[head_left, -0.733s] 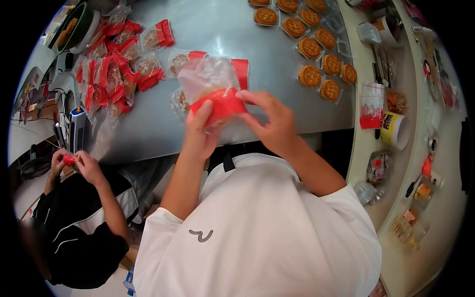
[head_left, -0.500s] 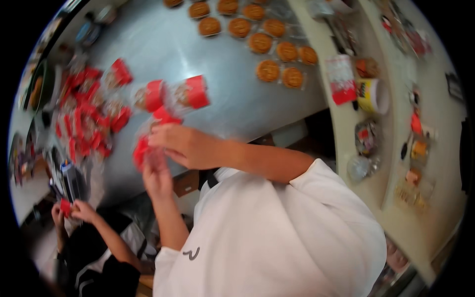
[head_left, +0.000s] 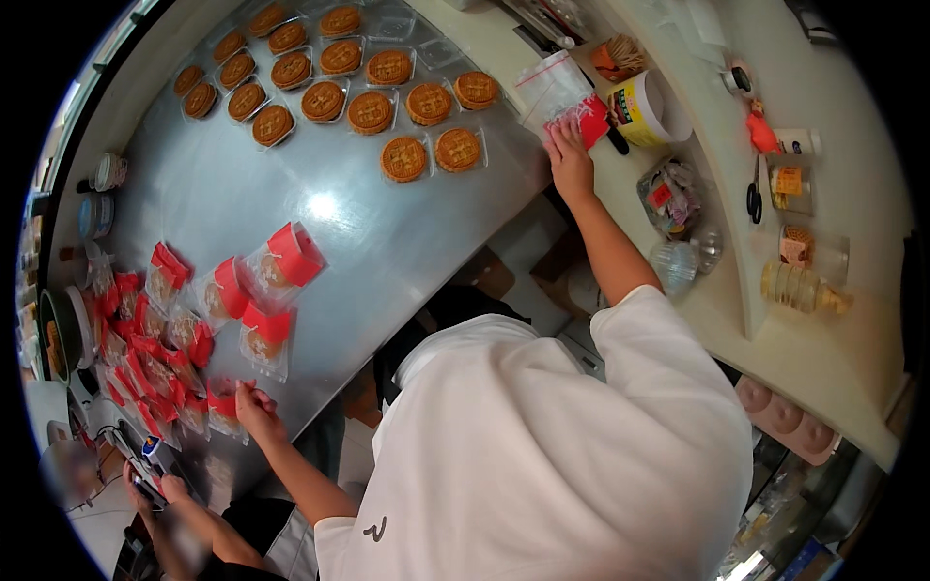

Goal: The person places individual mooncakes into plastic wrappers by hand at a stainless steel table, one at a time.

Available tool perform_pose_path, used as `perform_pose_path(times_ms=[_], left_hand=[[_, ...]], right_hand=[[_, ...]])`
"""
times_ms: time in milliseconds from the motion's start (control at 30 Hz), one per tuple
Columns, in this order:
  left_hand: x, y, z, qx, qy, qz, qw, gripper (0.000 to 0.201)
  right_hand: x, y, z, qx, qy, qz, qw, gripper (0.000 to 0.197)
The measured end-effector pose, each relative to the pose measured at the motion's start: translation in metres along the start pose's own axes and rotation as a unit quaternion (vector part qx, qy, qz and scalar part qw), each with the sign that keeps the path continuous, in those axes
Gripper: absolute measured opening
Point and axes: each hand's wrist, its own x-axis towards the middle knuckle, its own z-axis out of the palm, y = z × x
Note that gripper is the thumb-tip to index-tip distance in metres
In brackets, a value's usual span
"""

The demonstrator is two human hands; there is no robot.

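At the left end of the table, my left hand [head_left: 260, 412] has its fingers curled at the edge of a bagged mooncake [head_left: 225, 405], a clear bag with a red top. More red-topped bagged mooncakes [head_left: 155, 363] lie heaped beside it, and a few, like this one [head_left: 265, 339], lie apart toward the middle. Far to the right, my right hand [head_left: 572, 155] rests with extended fingers on the red end of a stack of flat clear bags [head_left: 550, 85] on the shelf. Unbagged mooncakes [head_left: 370, 112] sit in clear trays along the table's far side.
The metal table [head_left: 387, 232] borders a cream shelf [head_left: 712, 300]. On the shelf stand a yellow-and-white tub [head_left: 639, 111], a toothpick holder [head_left: 618, 58], a bag of small packets [head_left: 668, 197] and a bottle [head_left: 799, 288]. Black scissors [head_left: 754, 191] hang farther right. Another person's hands [head_left: 160, 489] are at lower left.
My hands were together on a red-topped bag; now they are wide apart, the left at the heap and the right on the bag stack. The view has turned.
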Motion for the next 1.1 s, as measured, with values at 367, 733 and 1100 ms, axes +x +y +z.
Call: perform_pose_path(times_ms=[367, 733, 1100], left_hand=[[-0.103, 0.010, 0.201, 0.029, -0.299, 0.127, 0.945, 0.030], [-0.069, 0.030, 0.208, -0.057, -0.369, 0.035, 0.927, 0.030], [-0.033, 0.059, 0.184, -0.079, -0.394, 0.038, 0.915, 0.025]], right_hand=[[0.053, -0.139, -0.050, 0.201, 0.198, 0.051, 0.958, 0.008], [0.098, -0.196, 0.040, 0.195, -0.119, 0.145, 0.963, 0.022], [0.099, -0.232, -0.003, 0.156, -0.169, 0.217, 0.949, 0.023]])
